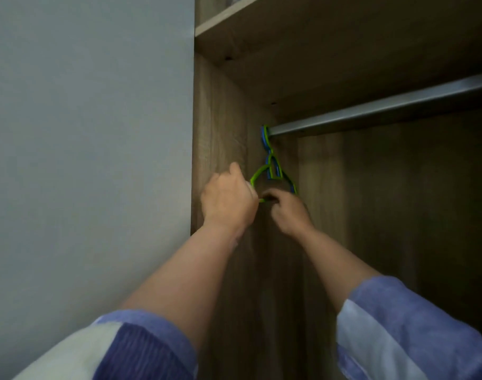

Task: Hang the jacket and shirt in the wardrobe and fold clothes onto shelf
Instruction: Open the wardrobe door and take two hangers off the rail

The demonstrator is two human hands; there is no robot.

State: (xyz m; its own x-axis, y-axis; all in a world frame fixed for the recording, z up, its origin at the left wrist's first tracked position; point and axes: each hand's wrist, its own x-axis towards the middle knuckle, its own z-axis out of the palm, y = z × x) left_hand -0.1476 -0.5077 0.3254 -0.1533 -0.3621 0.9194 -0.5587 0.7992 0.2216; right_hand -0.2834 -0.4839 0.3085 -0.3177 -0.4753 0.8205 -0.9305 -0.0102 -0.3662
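Hangers (272, 171) hung at the far left end of the rail (385, 108), a green one and a blue one, hooks pressed close together against the wardrobe (220, 119) side panel. Both hands were up at them. No jacket or shirt was in view, so the garments the task named lay somewhere outside the picture.

Trouble seemed most likely at the hooks. The two hangers sat nested, and pulling one down or outward could drag the other with it, so that both came off the rail, or one dropped to the wardrobe floor. The side panel stood just beside the hooks, which left little room to tilt a hanger free; a knuckle could knock against the wood. The thin green frame might also flex or twist if tugged from one arm only.

The left hand (229, 200) was closed, its fingers curled towards the left arm of the green hanger, whose end ran in behind the knuckles; the grip looked like a pinch on that arm, though the fingertips were hidden. The right hand (288, 212) was curled as well, its fingers hooked round the lower bar where the frame met its right shoulder. Whether it held the green hanger, the blue one or both, I could not tell. The hooks sat above both hands, on the rail, with the frames hanging down between the two grips.
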